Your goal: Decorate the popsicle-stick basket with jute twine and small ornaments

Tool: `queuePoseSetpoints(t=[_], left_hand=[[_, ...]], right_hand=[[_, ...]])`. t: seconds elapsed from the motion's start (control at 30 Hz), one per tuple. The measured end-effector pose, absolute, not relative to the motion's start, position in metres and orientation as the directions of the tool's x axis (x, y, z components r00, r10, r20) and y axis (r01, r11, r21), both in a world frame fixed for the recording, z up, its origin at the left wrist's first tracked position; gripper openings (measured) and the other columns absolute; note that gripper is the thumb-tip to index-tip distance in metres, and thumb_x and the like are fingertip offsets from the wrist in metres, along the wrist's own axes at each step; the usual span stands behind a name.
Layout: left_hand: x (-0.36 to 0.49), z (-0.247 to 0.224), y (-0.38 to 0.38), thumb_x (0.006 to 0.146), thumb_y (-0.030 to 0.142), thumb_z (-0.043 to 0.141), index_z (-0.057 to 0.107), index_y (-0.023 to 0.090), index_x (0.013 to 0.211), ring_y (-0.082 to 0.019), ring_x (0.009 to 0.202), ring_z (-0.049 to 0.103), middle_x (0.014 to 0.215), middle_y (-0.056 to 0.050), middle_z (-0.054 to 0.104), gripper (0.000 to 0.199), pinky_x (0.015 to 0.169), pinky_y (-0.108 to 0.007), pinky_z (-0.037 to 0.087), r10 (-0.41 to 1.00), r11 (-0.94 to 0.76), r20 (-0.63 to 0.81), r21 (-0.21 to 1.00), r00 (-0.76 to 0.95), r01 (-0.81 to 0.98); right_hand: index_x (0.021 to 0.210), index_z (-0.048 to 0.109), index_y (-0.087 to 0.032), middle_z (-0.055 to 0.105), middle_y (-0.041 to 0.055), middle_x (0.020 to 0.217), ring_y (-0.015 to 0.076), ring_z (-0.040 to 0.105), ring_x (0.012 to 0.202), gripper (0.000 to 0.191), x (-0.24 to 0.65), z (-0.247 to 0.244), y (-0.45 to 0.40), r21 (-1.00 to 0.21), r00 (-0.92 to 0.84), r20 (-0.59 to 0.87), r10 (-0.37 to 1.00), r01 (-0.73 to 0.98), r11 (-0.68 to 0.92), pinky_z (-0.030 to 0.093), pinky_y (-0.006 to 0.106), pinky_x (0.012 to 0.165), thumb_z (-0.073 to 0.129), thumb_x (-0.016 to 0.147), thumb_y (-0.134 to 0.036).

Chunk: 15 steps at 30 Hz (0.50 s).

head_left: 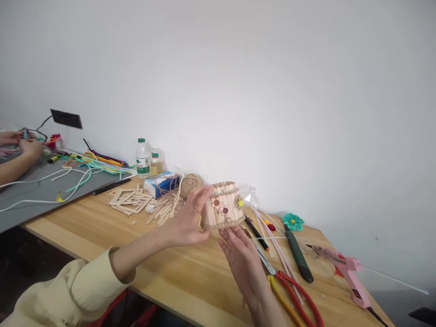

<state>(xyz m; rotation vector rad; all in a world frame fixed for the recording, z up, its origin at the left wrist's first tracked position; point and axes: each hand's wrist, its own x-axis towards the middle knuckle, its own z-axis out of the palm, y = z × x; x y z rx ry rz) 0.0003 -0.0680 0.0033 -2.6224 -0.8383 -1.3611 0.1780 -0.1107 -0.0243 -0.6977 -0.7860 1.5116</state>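
Observation:
A small round holder of wooden sticks [223,206], with twine around its top and bottom and flower decorations on its side, is held up above the wooden table [184,268]. My left hand [185,218] grips its left side, thumb low and fingers near the rim. Beneath its base, my right hand [243,259] supports it with the fingertips. The holder is tilted slightly, and its inside is hidden.
Red and yellow scissors [282,286], a dark green tool [299,256] and a pink glue gun [350,272] lie right. Wooden sticks [163,206], a twine ball [191,184] and bottles [142,159] are left. Another person's hands [30,147] are far left.

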Motion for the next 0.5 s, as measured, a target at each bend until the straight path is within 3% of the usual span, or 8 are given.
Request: queuePoseSetpoints(t=[0.27, 0.5], left_hand=[[0.0003, 0.0015, -0.0652, 0.066, 0.011, 0.063, -0.004, 0.03, 0.142, -0.037, 0.13, 0.024, 0.136, -0.014, 0.023, 0.103, 0.104, -0.06, 0.029, 0.462, -0.831, 0.758, 0.187, 0.461, 0.524], [-0.0002, -0.0005, -0.0638, 0.068, 0.012, 0.064, -0.005, 0.029, 0.142, -0.037, 0.131, 0.024, 0.136, -0.016, 0.024, 0.102, 0.105, -0.06, 0.028, 0.458, -0.832, 0.744, 0.167, 0.485, 0.529]], right_hand=[[0.078, 0.067, -0.021, 0.064, -0.0013, 0.082, 0.0145, 0.06, 0.084, 0.029, 0.1673, -0.023, -0.1085, -0.833, -0.026, 0.038, 0.999, -0.554, 0.017, 0.045, 0.025, 0.08, 0.085, 0.055, -0.025], [0.08, 0.065, -0.02, 0.065, 0.0008, 0.082, 0.0159, 0.062, 0.081, 0.032, 0.1716, -0.0258, -0.1069, -0.847, -0.001, 0.007, 1.0, -0.532, 0.005, 0.048, 0.026, 0.074, 0.084, 0.057, -0.032]])
